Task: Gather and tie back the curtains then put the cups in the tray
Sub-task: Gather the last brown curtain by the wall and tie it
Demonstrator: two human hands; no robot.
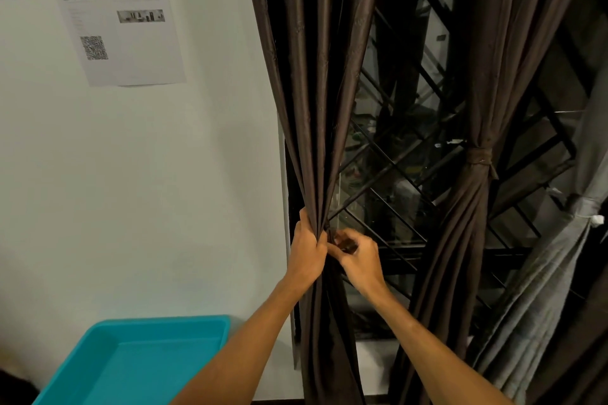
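Note:
A dark brown curtain (312,76) hangs at the window's left side, bunched into a narrow bundle. My left hand (307,248) grips that bundle from the left. Right beside it, my right hand (360,256) pinches a dark brown tie strip at the bundle; the strip is mostly hidden by the fingers. A second brown curtain (483,82) further right is gathered and bound with a brown tie-back (478,156). A turquoise tray (108,335) sits at the bottom left with nothing visible inside. No cups are in view.
A window with a black diamond-pattern grille (404,148) lies behind the curtains. A grey curtain (559,260) tied with a white cord hangs at the far right. A printed paper sheet (121,16) is stuck on the white wall at upper left.

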